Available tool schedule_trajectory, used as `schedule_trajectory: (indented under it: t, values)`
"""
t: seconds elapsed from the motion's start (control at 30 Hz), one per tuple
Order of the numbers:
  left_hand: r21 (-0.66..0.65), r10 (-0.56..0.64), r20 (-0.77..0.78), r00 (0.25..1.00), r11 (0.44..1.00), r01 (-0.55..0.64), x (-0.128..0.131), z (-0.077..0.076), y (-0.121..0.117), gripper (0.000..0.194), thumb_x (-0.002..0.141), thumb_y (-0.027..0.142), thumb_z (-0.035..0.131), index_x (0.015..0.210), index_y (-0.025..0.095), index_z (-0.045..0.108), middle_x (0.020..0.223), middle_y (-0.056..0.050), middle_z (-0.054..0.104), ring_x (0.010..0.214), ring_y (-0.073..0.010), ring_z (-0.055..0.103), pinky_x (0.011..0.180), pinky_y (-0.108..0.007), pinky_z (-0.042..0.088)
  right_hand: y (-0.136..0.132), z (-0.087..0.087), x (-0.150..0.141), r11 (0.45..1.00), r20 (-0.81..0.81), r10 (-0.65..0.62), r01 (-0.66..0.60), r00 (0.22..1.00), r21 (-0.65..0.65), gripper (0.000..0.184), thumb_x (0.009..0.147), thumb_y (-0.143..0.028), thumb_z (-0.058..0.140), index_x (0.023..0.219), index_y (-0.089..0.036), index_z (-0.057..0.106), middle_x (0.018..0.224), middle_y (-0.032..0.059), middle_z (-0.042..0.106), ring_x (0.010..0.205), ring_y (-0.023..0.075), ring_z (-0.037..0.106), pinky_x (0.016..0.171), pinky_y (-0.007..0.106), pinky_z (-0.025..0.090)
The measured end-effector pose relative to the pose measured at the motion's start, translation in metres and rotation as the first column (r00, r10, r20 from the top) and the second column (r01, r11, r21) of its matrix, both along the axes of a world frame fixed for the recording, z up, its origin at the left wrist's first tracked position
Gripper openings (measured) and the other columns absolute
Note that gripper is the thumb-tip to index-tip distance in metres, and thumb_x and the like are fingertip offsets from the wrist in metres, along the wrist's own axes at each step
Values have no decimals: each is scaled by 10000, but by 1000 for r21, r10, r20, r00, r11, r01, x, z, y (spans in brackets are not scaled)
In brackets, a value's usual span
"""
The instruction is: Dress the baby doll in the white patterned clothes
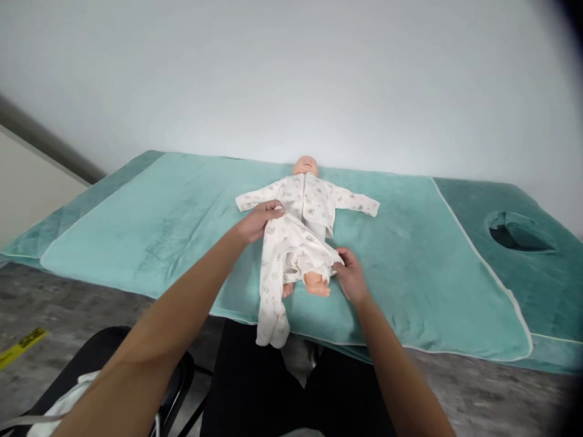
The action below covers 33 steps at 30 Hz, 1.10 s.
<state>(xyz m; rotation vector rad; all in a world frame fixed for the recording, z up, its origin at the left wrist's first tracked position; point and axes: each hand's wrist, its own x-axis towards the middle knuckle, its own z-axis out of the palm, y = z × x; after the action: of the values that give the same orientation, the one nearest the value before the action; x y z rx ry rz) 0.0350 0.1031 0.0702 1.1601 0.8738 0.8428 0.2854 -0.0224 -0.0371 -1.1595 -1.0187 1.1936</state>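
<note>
- Got a doll [306, 165] face up near the middle of the bed [473, 200], head toward the wall [291, 79], feet toward the near edge
- Have the left hand [260, 221] closed in a pinch on the white printed pants [276, 249], up at the waist end, on the left side from here
- Have the right hand [350, 278] closed as well, fingers curled onto the pants lower down, just beside the foot [317, 284] poking out of a bunched-up leg
- Can't make out the exact hold of the right fingertips, partly lost in the folds
- Can spot the second foot [288, 289] too, bare, beside the other pants leg
- Got that leg looking flat and limp, draped down over the near edge of the bed
- Looks dressed up top, in a matching top [314, 200], sleeves spread wide, front flaps parted lower down
- Also seeing a pale green sheet [423, 267], a hole [519, 237] at the right end, a black chair [102, 355] with white cloth [68, 403], yellow tape [22, 347] on the floor [113, 312]
</note>
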Motion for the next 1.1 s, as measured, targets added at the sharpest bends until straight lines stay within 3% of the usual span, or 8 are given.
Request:
schedule_trajectory:
  t: [0.3, 0.43, 0.53, 0.63, 0.7, 0.83, 0.93, 1.1]
  values:
    - [-65, 85, 425, 901, 996, -63, -2, -74, 7, 418, 649, 360, 876, 792, 173, 531, 668, 53, 562, 550, -67, 511, 528, -173, 422, 13, 55, 6, 973, 187, 227, -233, 956, 6, 404, 854, -544, 657, 1089, -216, 673, 1064, 50, 660, 1013, 216, 578, 917, 350, 457]
    - [-49, 21, 567, 823, 999, 9, -14, -92, 11, 451, 585, 273, 901, 882, 184, 573, 750, 27, 639, 608, -106, 604, 566, -200, 483, 28, 103, -35, 986, 386, 102, -144, 917, 82, 443, 850, -620, 612, 1039, -225, 681, 1026, 51, 656, 966, 216, 595, 878, 352, 467]
    - [-34, -22, 588, 809, 998, 52, -19, -98, 10, 522, 559, 201, 893, 986, 200, 593, 809, 14, 673, 642, -131, 642, 579, -219, 506, 48, 124, -75, 970, 567, 204, -241, 798, -11, 381, 770, -562, 712, 910, -209, 683, 918, 34, 655, 871, 213, 598, 781, 328, 460]
    - [-27, -14, 620, 784, 999, 40, -20, -98, 8, 467, 571, 155, 872, 935, 198, 583, 774, 33, 653, 603, -109, 622, 563, -206, 497, 68, 119, -98, 865, 580, 491, -441, 650, -238, 332, 709, -495, 781, 799, -192, 681, 776, 5, 647, 770, 194, 587, 680, 289, 423]
    - [-31, 17, 643, 766, 1000, 4, -19, -96, 6, 429, 577, 137, 865, 884, 191, 571, 755, 46, 634, 599, -97, 615, 573, -199, 496, 77, 104, -102, 836, 474, 548, -465, 689, -291, 313, 711, -457, 784, 860, -194, 705, 802, -1, 673, 782, 190, 601, 673, 274, 421]
    - [-61, 12, 614, 790, 998, 33, -16, -94, 0, 418, 635, 173, 863, 964, 179, 604, 828, 11, 677, 696, -126, 661, 645, -218, 510, 81, 76, -93, 896, 101, 383, -343, 918, -282, 320, 725, -395, 762, 980, -216, 688, 830, -7, 683, 751, 172, 610, 665, 269, 449]
    - [-63, -44, 573, 819, 993, 97, -17, -92, -10, 483, 673, 222, 863, 1093, 169, 629, 972, -45, 716, 770, -139, 681, 683, -221, 507, 76, 72, -86, 917, -101, 331, -345, 938, -202, 307, 693, -381, 795, 883, -217, 619, 711, -42, 612, 631, 132, 553, 602, 247, 422]
    - [1, -210, 464, 861, 972, 236, -24, -84, -31, 613, 611, 189, 901, 1168, 166, 647, 1102, -83, 712, 917, -176, 691, 819, -256, 518, 69, 75, -87, 931, -88, 323, -333, 942, -150, 408, 666, -446, 826, 831, -213, 536, 629, -72, 543, 547, 102, 479, 541, 222, 360]
